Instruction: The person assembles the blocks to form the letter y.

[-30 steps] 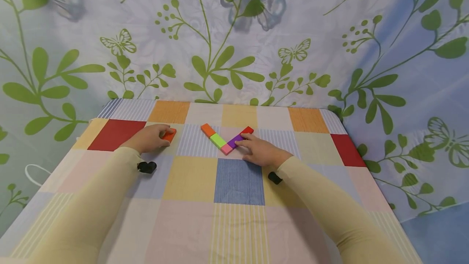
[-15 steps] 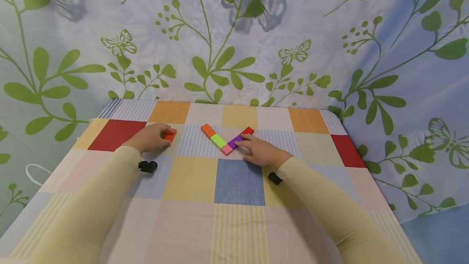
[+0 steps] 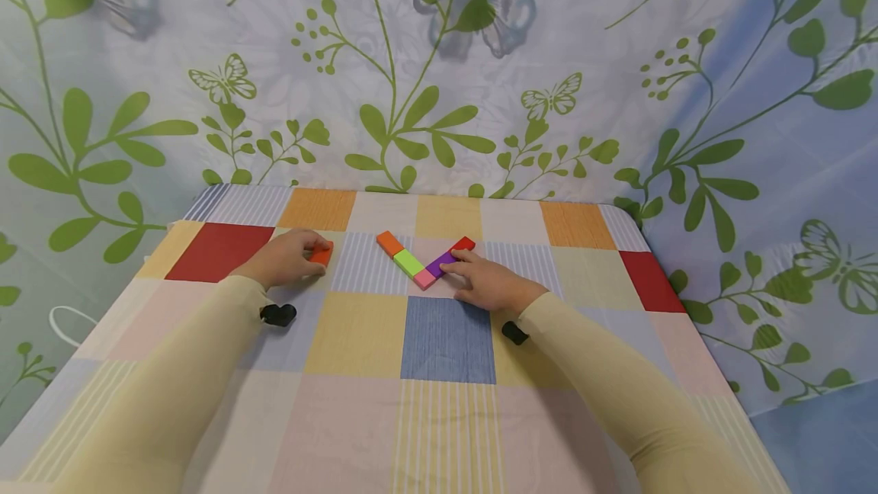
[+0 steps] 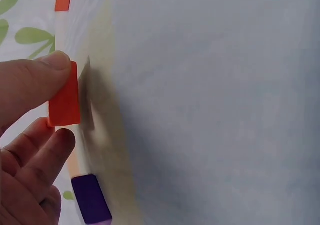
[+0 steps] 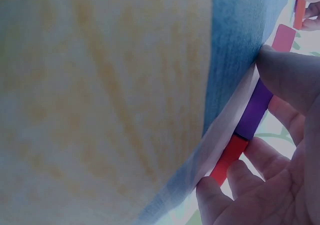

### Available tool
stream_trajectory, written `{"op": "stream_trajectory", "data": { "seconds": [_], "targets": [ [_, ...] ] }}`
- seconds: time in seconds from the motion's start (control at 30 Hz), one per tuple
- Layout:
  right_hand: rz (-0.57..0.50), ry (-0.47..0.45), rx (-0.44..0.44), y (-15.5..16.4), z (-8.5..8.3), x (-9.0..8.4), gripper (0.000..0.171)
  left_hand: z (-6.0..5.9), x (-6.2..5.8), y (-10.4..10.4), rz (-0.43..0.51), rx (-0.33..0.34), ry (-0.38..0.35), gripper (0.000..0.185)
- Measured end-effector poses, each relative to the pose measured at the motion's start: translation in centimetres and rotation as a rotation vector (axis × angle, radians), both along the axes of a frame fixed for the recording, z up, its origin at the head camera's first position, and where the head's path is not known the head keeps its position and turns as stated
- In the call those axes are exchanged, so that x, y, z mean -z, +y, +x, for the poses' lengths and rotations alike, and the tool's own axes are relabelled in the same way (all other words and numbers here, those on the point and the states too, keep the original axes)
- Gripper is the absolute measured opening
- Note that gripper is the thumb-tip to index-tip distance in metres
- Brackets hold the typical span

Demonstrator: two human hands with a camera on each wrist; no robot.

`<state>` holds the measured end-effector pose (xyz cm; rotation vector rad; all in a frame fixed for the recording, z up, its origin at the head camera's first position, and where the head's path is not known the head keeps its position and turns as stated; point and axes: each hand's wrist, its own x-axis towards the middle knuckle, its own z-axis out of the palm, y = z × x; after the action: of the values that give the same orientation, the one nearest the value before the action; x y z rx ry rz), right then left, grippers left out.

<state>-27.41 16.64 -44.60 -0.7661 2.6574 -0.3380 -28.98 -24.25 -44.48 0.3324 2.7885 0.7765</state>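
Observation:
My left hand [image 3: 288,258] pinches an orange-red block [image 4: 65,102] between thumb and fingers, at the left of the cloth-covered table. A dark purple block [image 4: 91,199] appears near that hand in the left wrist view; the hand hides it from the head view. A V-shaped row of blocks lies in the middle: orange [image 3: 388,243], lime green [image 3: 408,262], pink [image 3: 424,278], purple [image 3: 439,264] and red [image 3: 465,242]. Relaxed and spread, the fingers of my right hand [image 3: 495,286] touch the purple and red blocks, covering parts of them.
A patchwork cloth [image 3: 446,338] covers the table. Behind it hangs a curtain [image 3: 439,59] with green leaves and butterflies. A white cable loop [image 3: 65,326] shows beyond the left edge. Black straps with cameras [image 3: 278,315] sit under both wrists.
My left hand has shifted very slightly to the right with the orange-red block. The right hand and the V-shaped row have stayed in place.

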Motion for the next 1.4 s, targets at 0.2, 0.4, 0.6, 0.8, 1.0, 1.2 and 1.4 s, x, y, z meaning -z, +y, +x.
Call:
{"op": "stream_trajectory", "data": {
  "seconds": [0.2,0.4,0.6,0.8,1.0,1.2,1.4],
  "targets": [
    [-0.005,-0.008,0.006,0.0,-0.1,0.0,0.068,0.3,-0.5,1.2,-0.009,0.047,0.031,0.049],
    [0.0,-0.006,0.007,0.0,-0.2,0.1,0.068,0.7,-0.6,2.1,0.027,0.079,0.021,0.048],
    [0.008,-0.004,0.007,0.0,-0.3,0.2,0.068,0.9,-0.6,2.8,0.033,0.077,-0.005,0.048],
    [0.005,-0.009,0.006,0.1,-0.4,0.3,0.068,1.3,-0.6,3.4,0.018,0.092,0.008,0.048],
    [0.005,-0.006,-0.001,0.1,-0.5,0.4,0.069,1.7,-0.6,4.1,0.004,0.116,0.02,0.046],
    [0.007,0.006,-0.007,0.1,-0.6,0.5,0.069,2.2,-0.7,5.2,0.017,0.16,0.033,0.046],
    [0.007,0.006,-0.006,0.2,-0.5,0.5,0.069,2.8,-0.8,6.4,0.012,0.19,0.01,0.046]
  ]
}}
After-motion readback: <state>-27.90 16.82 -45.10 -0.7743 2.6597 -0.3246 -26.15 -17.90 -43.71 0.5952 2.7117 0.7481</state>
